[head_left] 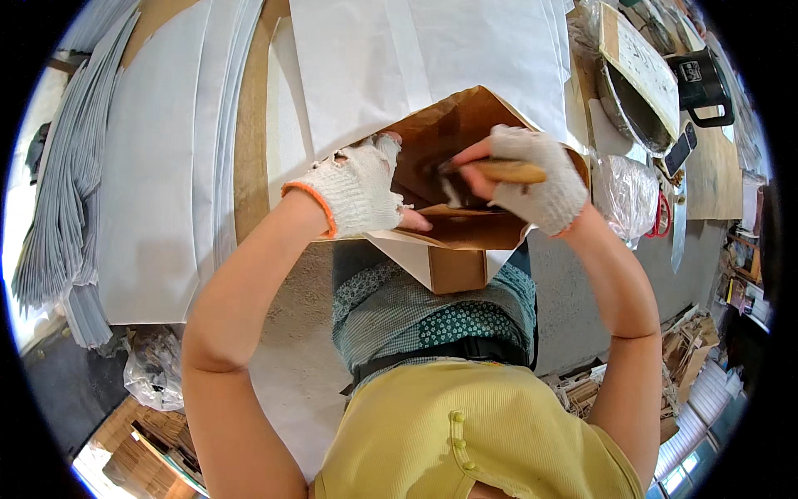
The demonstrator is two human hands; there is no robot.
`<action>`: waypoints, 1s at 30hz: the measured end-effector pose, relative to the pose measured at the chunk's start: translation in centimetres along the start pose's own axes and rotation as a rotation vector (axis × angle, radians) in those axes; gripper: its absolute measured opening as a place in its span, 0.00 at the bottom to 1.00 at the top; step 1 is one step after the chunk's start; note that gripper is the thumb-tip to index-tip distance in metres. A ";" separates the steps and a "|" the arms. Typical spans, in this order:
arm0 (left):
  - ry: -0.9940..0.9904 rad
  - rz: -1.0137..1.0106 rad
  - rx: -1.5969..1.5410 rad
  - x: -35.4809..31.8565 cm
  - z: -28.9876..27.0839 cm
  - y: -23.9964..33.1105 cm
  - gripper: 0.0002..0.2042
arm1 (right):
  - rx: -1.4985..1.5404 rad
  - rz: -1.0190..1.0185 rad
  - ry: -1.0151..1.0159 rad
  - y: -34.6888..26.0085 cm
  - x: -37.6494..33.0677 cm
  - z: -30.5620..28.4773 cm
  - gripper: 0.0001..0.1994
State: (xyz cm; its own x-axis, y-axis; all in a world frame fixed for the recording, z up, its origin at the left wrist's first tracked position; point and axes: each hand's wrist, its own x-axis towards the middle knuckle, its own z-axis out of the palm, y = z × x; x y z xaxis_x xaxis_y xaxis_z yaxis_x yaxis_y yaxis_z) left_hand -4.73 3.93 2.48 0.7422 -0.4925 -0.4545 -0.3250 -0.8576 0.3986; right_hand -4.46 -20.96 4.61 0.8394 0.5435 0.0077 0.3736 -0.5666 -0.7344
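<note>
A paper bag (453, 125), white outside and brown inside, lies in front of me with its bottom folded open. My left hand (356, 193), in a fingerless white knit glove with an orange cuff, presses on the bag's left flap. My right hand (532, 176), gloved the same way, grips a brush with a wooden handle (507, 172); its dark bristles touch the brown fold inside the bag.
Stacks of flat white bags (158, 166) cover the wooden table (251, 125) to the left and behind. A round pan under a board (636, 100), a black jug (702, 83), a phone, a plastic bag (625, 195) and red-handled scissors (662, 212) lie at the right. Cardboard scraps litter the floor.
</note>
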 end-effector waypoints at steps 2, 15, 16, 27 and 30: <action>-0.050 -0.056 0.048 0.2 -0.2 0.5 0.47 | 0.050 0.141 0.082 1.1 -1.5 -1.5 0.09; -0.059 -0.236 0.078 8.6 -0.7 2.3 0.18 | 0.513 0.433 0.283 -1.9 -2.8 6.9 0.06; -0.064 -0.244 0.084 8.6 -0.7 2.4 0.17 | 0.065 0.214 0.341 -1.0 -2.6 7.5 0.05; -0.001 -0.293 0.192 8.4 0.3 2.2 0.14 | -0.273 0.370 0.327 0.5 -6.9 1.3 0.06; -0.006 -0.342 0.165 8.4 0.0 1.4 0.12 | 0.539 0.402 0.526 2.3 -5.2 -0.7 0.06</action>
State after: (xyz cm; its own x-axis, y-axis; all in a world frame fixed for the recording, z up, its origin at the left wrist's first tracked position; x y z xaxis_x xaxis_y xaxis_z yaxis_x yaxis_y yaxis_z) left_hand 1.08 -1.41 -0.80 0.8209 -0.1742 -0.5439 -0.1497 -0.9847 0.0893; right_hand -7.68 -25.53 3.33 0.9918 -0.0704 -0.1066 -0.1192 -0.2105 -0.9703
